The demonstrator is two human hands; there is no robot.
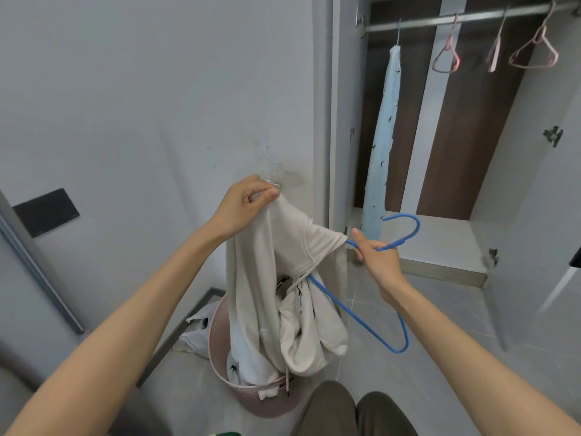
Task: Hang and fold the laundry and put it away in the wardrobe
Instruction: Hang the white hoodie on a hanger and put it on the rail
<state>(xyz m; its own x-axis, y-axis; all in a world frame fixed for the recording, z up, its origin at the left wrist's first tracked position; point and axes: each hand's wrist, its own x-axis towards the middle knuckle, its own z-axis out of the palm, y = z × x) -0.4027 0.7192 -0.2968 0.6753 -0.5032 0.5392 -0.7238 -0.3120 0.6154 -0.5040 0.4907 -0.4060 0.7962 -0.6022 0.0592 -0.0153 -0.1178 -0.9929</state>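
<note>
The pink basket (217, 341), a perforated plastic tub, is standing on the tiled floor, with its near rim partly hidden behind a knee. The left hand (248, 199) is pinching the top edge of a cream hoodie (251, 294). The soft fabric is hanging limp, and its lower folds are sagging into the basket. The right hand (375, 256) is gripping the neck of a thin blue hanger (417, 227), fingers curled round the wire. One hanger arm is disappearing under the hoodie. In the open wardrobe (440, 237), a pale blue printed garment (382, 136) and three pink hangers (493, 55) are hanging from a metal rail (434, 22), which is running out of view at the upper right.
</note>
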